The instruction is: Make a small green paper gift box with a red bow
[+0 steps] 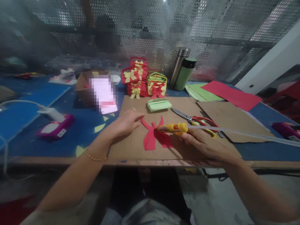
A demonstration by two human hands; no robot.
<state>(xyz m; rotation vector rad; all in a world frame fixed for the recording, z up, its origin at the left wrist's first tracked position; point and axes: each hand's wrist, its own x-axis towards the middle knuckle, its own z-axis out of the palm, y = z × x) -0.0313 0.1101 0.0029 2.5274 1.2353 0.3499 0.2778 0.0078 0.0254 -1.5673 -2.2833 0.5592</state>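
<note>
My right hand (203,142) is wrapped round a yellow hot glue gun (174,128). A long translucent glue stick (234,131) runs out of its back to the right. The gun's nozzle is over the middle of a red paper bow (150,140) that lies on a brown cardboard sheet (131,150). My left hand (125,125) is beside the bow's upper left tip, fingers stretched out and thumb apart; I cannot tell whether a fingertip touches the paper. Behind the bow sits a light green folded paper box (159,105). Red-handled scissors (199,120) lie right of it, partly behind the gun.
Red paper baskets (137,89) and a yellow one (157,87), all with bows, stand at the back. Two flasks (185,73), green and red paper sheets (232,93) and another cardboard piece (227,122) are at right. Left are a phone (104,93) and a purple power socket (56,126).
</note>
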